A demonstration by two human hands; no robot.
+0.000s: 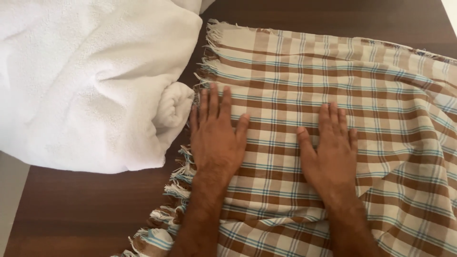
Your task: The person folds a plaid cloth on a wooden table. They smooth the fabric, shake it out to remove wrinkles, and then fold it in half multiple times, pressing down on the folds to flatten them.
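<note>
Fingers of the left hand and right hand lie flat and slightly spread, gripping nothing, pressed on the checked brown-and-cream cloth beneath them. Just beyond the left fingertips' outer side sits a bunched white towel, perhaps touching the cloth's fringe. Cloth runs out of view at the right and bottom edges, over a dark wooden table.

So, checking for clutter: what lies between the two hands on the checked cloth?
Only a bare stretch of the checked cloth, in the head view: left hand and right hand lie flat, apart.
</note>
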